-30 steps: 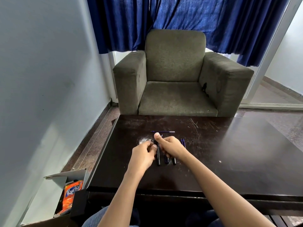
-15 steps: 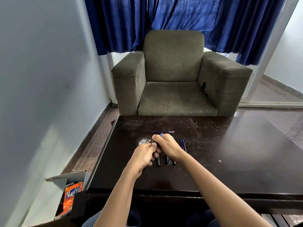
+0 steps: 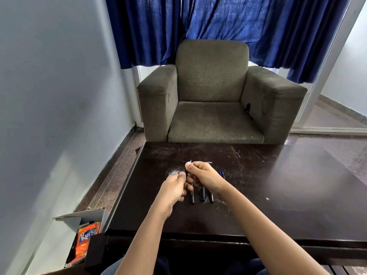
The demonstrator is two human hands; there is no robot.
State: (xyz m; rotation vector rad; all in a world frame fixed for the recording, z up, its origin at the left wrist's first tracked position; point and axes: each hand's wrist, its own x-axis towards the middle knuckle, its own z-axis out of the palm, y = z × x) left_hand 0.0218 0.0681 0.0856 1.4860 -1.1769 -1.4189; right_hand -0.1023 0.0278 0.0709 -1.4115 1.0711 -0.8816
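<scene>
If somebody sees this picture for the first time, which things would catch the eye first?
First come the two bare hands, the left hand and the right hand, which meet at the middle of the dark glossy wooden table. Both pinch a slim dark pen part over three dark pens lying side by side. Behind the table stands a big grey-green fabric armchair under deep blue curtains.

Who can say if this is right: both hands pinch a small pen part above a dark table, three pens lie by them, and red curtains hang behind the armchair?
Not quite: the head view shows the curtains behind the armchair are blue, not red. The rest holds: left hand and right hand pinch a small pen part above the dark table, three pens beside them.
</scene>
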